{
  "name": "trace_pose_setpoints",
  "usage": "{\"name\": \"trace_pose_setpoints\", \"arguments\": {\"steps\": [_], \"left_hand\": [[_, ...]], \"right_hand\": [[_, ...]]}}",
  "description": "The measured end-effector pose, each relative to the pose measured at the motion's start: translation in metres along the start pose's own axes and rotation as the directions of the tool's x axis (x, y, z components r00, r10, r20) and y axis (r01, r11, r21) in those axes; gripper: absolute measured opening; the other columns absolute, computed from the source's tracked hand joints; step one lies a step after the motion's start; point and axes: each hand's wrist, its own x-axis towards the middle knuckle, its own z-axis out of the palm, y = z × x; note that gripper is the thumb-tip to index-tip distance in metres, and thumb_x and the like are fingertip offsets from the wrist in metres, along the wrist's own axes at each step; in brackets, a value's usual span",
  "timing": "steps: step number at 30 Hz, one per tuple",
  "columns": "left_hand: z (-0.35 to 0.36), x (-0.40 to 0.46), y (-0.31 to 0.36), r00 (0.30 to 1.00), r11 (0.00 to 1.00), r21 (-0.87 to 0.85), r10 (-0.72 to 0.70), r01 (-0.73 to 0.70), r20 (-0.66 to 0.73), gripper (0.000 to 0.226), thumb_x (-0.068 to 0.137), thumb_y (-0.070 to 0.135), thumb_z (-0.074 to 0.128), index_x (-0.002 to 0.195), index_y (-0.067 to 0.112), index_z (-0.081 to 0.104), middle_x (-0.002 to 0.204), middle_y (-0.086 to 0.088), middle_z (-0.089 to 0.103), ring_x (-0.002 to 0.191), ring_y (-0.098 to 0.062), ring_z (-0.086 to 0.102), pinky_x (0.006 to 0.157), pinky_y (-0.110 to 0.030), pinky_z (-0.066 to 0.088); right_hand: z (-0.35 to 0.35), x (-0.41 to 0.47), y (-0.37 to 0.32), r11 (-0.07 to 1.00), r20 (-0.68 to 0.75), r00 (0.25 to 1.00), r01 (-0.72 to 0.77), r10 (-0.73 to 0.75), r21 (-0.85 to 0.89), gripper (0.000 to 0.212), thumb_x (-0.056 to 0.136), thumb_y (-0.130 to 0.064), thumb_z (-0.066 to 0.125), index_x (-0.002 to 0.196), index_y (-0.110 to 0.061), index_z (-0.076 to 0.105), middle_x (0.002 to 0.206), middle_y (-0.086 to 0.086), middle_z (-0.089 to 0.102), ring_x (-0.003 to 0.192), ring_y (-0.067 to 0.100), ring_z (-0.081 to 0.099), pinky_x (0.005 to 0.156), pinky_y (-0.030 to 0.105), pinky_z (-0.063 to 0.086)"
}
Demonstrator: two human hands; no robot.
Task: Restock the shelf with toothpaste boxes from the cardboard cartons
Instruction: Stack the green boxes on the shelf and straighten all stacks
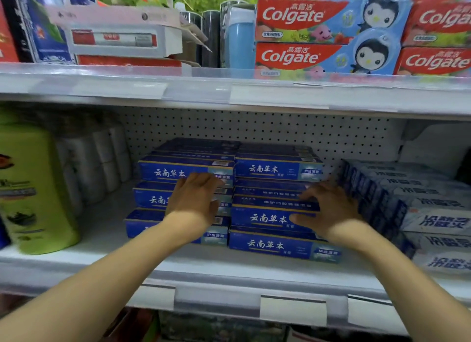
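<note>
Two stacks of dark blue toothpaste boxes with white Chinese lettering stand side by side on the white middle shelf (pixel 163 267). The left stack (pixel 163 174) has three layers. Its neighbour, the right stack (pixel 270 244), is a little taller and sits slightly nearer the shelf edge. My left hand (pixel 195 201) lies flat against the front of the left stack, fingers straight and pointing up. My right hand (pixel 328 209) rests on the right end of the right stack, fingers spread over the middle boxes and thumb on a box's front face. No cardboard carton is in view.
White and blue toothpaste boxes (pixel 418 214) are stacked just right of my right hand. A green bottle (pixel 35 188) and pale wrapped rolls (pixel 94 163) stand at the left. Red Colgate boxes (pixel 305 35) fill the upper shelf. A perforated back panel (pixel 254 130) closes the shelf.
</note>
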Motion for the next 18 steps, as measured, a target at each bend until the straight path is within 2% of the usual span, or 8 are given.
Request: {"name": "trace_pose_setpoints", "arguments": {"steps": [4, 7, 11, 14, 18], "left_hand": [[-0.001, -0.001, -0.002, 1.000, 1.000, -0.015, 0.001, -0.001, 0.029, 0.042, 0.094, 0.028, 0.051, 0.135, 0.026, 0.042, 0.142, 0.004, 0.038, 0.132, -0.019, 0.030, 0.110, -0.033, 0.023], [-0.002, -0.002, -0.004, 0.999, 0.998, -0.068, 0.015, -0.013, 0.031, 0.041, 0.093, 0.028, 0.053, 0.133, 0.025, 0.044, 0.140, 0.004, 0.040, 0.130, -0.019, 0.031, 0.111, -0.035, 0.025], [-0.003, -0.001, -0.008, 0.999, 0.996, -0.085, 0.040, -0.038, 0.014, 0.042, 0.093, 0.029, 0.054, 0.133, 0.024, 0.044, 0.139, 0.004, 0.041, 0.130, -0.018, 0.031, 0.106, -0.032, 0.026], [-0.004, 0.002, -0.008, 0.999, 0.995, -0.089, 0.035, -0.035, 0.004, 0.044, 0.092, 0.028, 0.054, 0.134, 0.025, 0.042, 0.139, 0.004, 0.040, 0.130, -0.018, 0.031, 0.108, -0.033, 0.025], [-0.006, 0.007, -0.005, 0.999, 0.994, -0.107, 0.004, -0.009, -0.044, 0.043, 0.091, 0.026, 0.056, 0.132, 0.025, 0.043, 0.138, 0.005, 0.041, 0.129, -0.017, 0.032, 0.107, -0.031, 0.024]], "right_hand": [[0.007, 0.001, -0.003, 0.997, -0.019, 0.997, -0.077, 0.077, -0.027, 0.048, 0.073, -0.065, 0.061, 0.107, -0.033, 0.049, 0.135, -0.004, 0.040, 0.129, 0.024, 0.030, 0.106, 0.040, 0.023], [0.010, 0.000, -0.008, 0.993, -0.045, 0.993, -0.108, 0.106, -0.053, 0.054, 0.072, -0.068, 0.060, 0.109, -0.029, 0.048, 0.132, -0.002, 0.040, 0.128, 0.024, 0.030, 0.103, 0.039, 0.021], [0.012, 0.000, -0.008, 0.992, -0.080, 0.996, -0.048, 0.038, -0.120, 0.049, 0.075, -0.068, 0.055, 0.103, -0.031, 0.044, 0.126, -0.005, 0.043, 0.124, 0.020, 0.033, 0.099, 0.035, 0.020], [0.010, -0.002, -0.007, 0.985, -0.072, 0.997, -0.008, -0.005, -0.172, 0.050, 0.076, -0.069, 0.053, 0.109, -0.031, 0.048, 0.119, -0.005, 0.044, 0.121, 0.019, 0.035, 0.098, 0.033, 0.019], [0.006, 0.000, -0.007, 0.987, -0.056, 0.997, 0.037, -0.047, -0.156, 0.048, 0.076, -0.066, 0.056, 0.105, -0.029, 0.048, 0.103, -0.010, 0.046, 0.111, 0.015, 0.046, 0.096, 0.030, 0.019]]}}
